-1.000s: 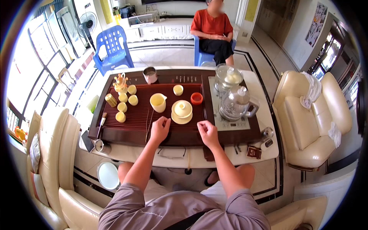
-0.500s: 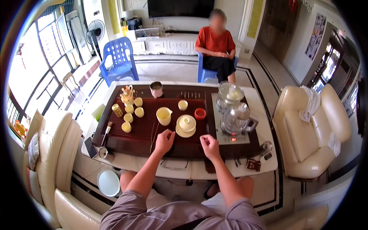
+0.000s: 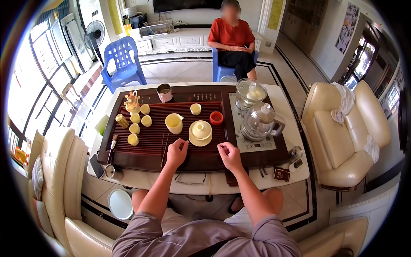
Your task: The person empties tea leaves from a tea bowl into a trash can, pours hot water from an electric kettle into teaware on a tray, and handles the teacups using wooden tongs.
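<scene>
My left hand (image 3: 177,153) rests at the front of the dark slatted tea tray (image 3: 141,159), fingers curled closed, with nothing visible in them. Across from it, my right hand (image 3: 230,155) is also loosely closed and appears to hold nothing. Between and just beyond them sits a cream gaiwan (image 3: 200,130), lid on, upon its saucer (image 3: 200,141). A cream pitcher (image 3: 174,124) stands beyond my left hand, near thin dark sticks (image 3: 164,147). Farther back are a small teacup (image 3: 195,109) and a red round dish (image 3: 216,118).
Several small cups (image 3: 133,139) and a figurine (image 3: 132,101) stand left, near a brush (image 3: 113,143). A glass kettle (image 3: 258,124) and glass pot (image 3: 251,94) sit right on a heating plate (image 3: 257,147). Eyeglasses (image 3: 190,181) lie in front. A person (image 3: 231,38) sits opposite.
The camera view has shifted, so the table appears a little higher and farther left. Both hands stay closed near the tray's front. A red light on the heating plate no longer shows.
</scene>
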The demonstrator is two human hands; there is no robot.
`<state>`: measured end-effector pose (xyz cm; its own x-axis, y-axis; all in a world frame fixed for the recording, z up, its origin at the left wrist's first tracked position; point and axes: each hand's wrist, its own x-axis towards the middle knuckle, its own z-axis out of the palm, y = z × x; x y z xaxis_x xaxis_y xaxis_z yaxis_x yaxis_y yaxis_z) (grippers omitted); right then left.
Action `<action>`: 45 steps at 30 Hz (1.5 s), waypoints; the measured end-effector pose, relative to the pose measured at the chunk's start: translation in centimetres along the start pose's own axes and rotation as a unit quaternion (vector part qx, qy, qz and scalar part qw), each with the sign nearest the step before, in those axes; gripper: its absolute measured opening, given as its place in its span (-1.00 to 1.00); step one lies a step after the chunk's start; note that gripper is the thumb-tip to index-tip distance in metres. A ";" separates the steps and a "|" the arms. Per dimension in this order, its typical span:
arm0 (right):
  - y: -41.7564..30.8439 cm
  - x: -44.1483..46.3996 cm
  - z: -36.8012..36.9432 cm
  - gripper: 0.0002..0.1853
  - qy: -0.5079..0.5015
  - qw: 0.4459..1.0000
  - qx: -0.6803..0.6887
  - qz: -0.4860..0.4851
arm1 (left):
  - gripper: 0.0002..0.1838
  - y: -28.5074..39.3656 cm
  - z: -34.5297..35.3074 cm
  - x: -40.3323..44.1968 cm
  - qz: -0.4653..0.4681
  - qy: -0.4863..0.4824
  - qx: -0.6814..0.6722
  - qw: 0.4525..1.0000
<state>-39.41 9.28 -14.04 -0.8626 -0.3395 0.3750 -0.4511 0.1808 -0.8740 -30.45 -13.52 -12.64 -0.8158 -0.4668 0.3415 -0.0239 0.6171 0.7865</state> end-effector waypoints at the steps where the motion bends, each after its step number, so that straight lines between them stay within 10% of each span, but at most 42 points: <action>1: 0.0 0.0 0.0 -0.86 -0.001 1.000 0.000 0.000 | -0.75 0.0 0.0 0.0 0.000 0.001 0.000 1.000; 45: 0.0 -0.1 -0.1 -0.84 -0.006 1.000 -0.006 0.003 | -0.75 -0.4 0.2 0.0 -0.003 0.001 -0.002 1.000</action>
<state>-39.35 9.42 -14.00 -0.8623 -0.3496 0.3663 -0.4489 0.1931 -0.8724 -30.52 -13.68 -13.05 -0.8146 -0.4712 0.3383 -0.0255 0.6118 0.7906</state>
